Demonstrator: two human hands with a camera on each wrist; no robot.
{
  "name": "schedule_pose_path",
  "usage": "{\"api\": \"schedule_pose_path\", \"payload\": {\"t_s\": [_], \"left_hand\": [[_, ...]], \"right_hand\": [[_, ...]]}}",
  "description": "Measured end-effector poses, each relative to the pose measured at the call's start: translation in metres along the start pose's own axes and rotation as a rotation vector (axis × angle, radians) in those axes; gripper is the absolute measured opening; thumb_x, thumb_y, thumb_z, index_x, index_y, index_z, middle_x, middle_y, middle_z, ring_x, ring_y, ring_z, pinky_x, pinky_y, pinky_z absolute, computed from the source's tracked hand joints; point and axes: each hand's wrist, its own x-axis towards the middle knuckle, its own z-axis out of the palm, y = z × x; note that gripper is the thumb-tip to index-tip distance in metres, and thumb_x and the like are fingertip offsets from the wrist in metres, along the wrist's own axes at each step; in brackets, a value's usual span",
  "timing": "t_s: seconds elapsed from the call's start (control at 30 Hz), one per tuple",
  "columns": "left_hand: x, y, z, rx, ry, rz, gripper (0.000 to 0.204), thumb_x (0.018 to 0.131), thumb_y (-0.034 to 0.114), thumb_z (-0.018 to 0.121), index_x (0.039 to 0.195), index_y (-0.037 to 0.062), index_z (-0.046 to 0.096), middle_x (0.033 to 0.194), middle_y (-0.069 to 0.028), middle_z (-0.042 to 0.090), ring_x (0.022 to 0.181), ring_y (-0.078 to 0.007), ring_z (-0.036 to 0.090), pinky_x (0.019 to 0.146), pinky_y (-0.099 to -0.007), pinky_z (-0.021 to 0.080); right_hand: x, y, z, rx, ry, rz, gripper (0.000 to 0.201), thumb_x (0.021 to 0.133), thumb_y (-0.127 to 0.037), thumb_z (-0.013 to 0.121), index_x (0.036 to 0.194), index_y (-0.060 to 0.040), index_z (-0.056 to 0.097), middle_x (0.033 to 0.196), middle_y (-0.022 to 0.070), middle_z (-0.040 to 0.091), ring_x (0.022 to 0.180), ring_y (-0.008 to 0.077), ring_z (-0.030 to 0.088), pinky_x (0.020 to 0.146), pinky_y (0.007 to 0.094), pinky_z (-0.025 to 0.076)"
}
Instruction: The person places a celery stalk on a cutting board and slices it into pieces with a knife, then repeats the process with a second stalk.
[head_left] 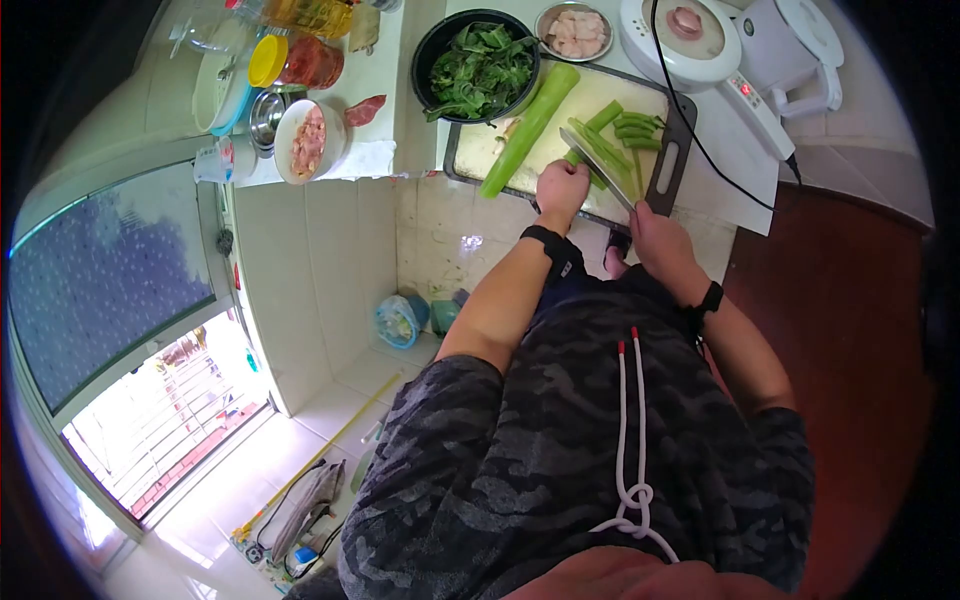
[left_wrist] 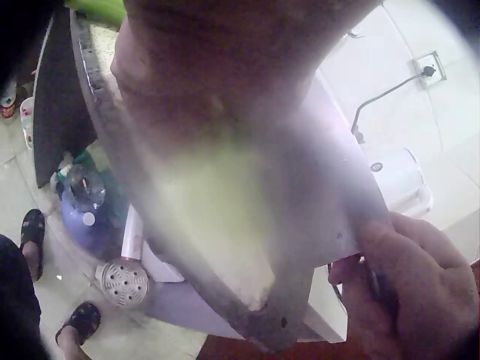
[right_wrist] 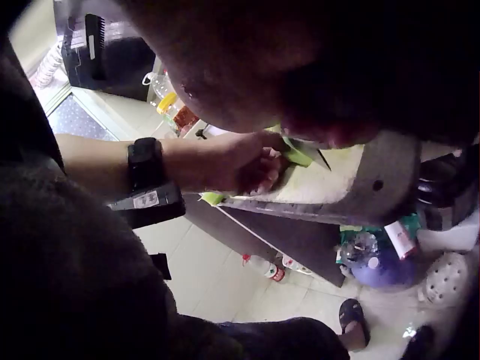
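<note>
My left hand [head_left: 563,188] grips a piece of peeled celtuce stem [right_wrist: 298,154] on the cutting board [head_left: 470,158]. My right hand [head_left: 662,240] holds a kitchen knife [head_left: 603,163] by its handle, the blade slanting across the celtuce close to the left fingers. A long, thick celtuce stem [head_left: 530,130] lies whole to the left. Several short cut pieces [head_left: 637,130] are gathered at the board's right side. In the left wrist view the board is blurred and the left hand dark; the right hand [left_wrist: 409,285] shows at the lower right.
Behind the board stand a black bowl of leaves [head_left: 475,72], a metal bowl of pale meat [head_left: 575,34] and a white cooker [head_left: 685,35]. A black cord [head_left: 690,135] hangs down at right. Further left are a bowl of minced meat [head_left: 310,142] and a yellow-lidded jar [head_left: 295,62].
</note>
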Motion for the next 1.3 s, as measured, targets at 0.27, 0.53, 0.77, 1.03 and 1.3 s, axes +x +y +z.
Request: {"api": "schedule_pose_path", "payload": {"t_s": [0.27, 0.53, 0.77, 1.03, 1.3], "left_hand": [[-0.004, 0.005, 0.002, 0.07, 0.068, 0.046, 0.034, 0.085, 0.034, 0.059, 0.079, 0.0016, 0.069, 0.081, -0.0238, 0.068, 0.081, -0.0394, 0.067, 0.076, -0.046, 0.053], [-0.004, 0.004, 0.001, 0.112, 0.097, 0.065, 0.037, 0.085, 0.036, 0.058, 0.08, 0.0013, 0.07, 0.082, -0.024, 0.068, 0.083, -0.0409, 0.066, 0.078, -0.0469, 0.053], [-0.001, 0.008, -0.003, 0.122, 0.037, 0.045, 0.039, 0.085, 0.037, 0.057, 0.08, 0.0004, 0.07, 0.084, -0.0244, 0.068, 0.085, -0.0408, 0.066, 0.079, -0.0468, 0.053], [0.0, 0.009, -0.005, 0.122, -0.004, 0.03, 0.04, 0.085, 0.038, 0.057, 0.081, -0.0002, 0.07, 0.086, -0.0248, 0.069, 0.086, -0.0406, 0.066, 0.08, -0.0466, 0.053], [-0.002, 0.008, -0.003, 0.173, 0.051, 0.069, 0.04, 0.087, 0.037, 0.056, 0.083, 0.0002, 0.07, 0.086, -0.0248, 0.069, 0.087, -0.0403, 0.067, 0.081, -0.0464, 0.053]], "right_hand": [[0.016, 0.003, 0.018, 0.012, 0.054, -0.026, 0.023, 0.098, -0.024, 0.043, 0.091, -0.0033, 0.051, 0.069, 0.0204, 0.064, 0.068, 0.0426, 0.064, 0.064, 0.0552, 0.049], [-0.005, -0.007, -0.004, 0.024, -0.016, 0.006, 0.022, 0.098, -0.023, 0.043, 0.094, -0.0032, 0.051, 0.067, 0.0193, 0.064, 0.067, 0.0422, 0.064, 0.064, 0.0545, 0.049], [-0.013, -0.003, -0.011, 0.053, -0.061, 0.007, 0.02, 0.097, -0.023, 0.045, 0.094, -0.0031, 0.05, 0.068, 0.0194, 0.064, 0.068, 0.0431, 0.063, 0.063, 0.0555, 0.048], [0.014, -0.005, 0.018, 0.064, 0.002, 0.013, 0.02, 0.097, -0.023, 0.046, 0.096, -0.0038, 0.051, 0.07, 0.0225, 0.063, 0.07, 0.0444, 0.062, 0.063, 0.056, 0.047], [-0.003, -0.002, 0.009, 0.072, 0.016, 0.019, 0.019, 0.097, -0.023, 0.047, 0.094, -0.0048, 0.052, 0.069, 0.0218, 0.064, 0.068, 0.0428, 0.064, 0.062, 0.0558, 0.048]]}}
